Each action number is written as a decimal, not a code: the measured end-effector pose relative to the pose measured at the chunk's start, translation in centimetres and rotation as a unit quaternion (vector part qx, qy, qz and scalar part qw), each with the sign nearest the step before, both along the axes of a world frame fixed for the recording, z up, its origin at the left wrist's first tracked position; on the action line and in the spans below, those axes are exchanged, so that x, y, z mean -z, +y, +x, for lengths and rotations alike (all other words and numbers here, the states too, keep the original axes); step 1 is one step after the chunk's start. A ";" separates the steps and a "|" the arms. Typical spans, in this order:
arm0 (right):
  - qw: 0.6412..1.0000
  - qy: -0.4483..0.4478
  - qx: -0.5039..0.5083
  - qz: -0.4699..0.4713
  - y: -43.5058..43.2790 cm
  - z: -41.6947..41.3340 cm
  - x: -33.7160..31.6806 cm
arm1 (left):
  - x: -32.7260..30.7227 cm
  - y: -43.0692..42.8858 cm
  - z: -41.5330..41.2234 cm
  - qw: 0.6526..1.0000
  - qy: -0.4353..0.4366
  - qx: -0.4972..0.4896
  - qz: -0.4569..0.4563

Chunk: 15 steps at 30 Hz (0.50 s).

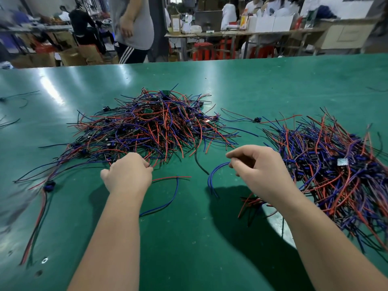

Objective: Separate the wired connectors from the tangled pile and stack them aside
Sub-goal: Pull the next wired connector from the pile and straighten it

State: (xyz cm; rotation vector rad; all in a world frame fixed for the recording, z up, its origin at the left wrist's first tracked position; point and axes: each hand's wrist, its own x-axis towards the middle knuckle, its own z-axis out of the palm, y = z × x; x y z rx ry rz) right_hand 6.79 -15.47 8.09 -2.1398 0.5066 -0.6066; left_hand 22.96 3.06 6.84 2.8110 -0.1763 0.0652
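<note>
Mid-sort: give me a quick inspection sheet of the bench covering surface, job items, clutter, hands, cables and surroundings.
Surface: green table, glossy, with glare patches.
Job's things: tangled pile at centre; stack at right.
Clutter: left connector lying apart from the pile; middle connector between pile and stack.
Grippers: left hand at the pile's near edge, fingers curled, grip hidden; right hand pinches blue wires.
Cables: loose wire beside the left hand.
Surroundings: person standing beyond the table; red stools; boxes.
</note>
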 end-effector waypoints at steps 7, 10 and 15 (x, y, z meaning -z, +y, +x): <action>1.000 -0.007 0.012 0.007 0.0 0.0 -0.2 | -2.6 -1.3 -1.6 0.742 -0.308 0.165 -0.572; 1.000 -0.004 0.013 0.007 0.0 0.1 -0.2 | -3.0 -2.0 -2.0 0.675 -0.196 0.144 -0.697; 0.999 -0.005 -0.005 0.034 0.2 0.0 -0.4 | -3.4 -2.3 -2.1 0.583 -0.044 0.128 -0.801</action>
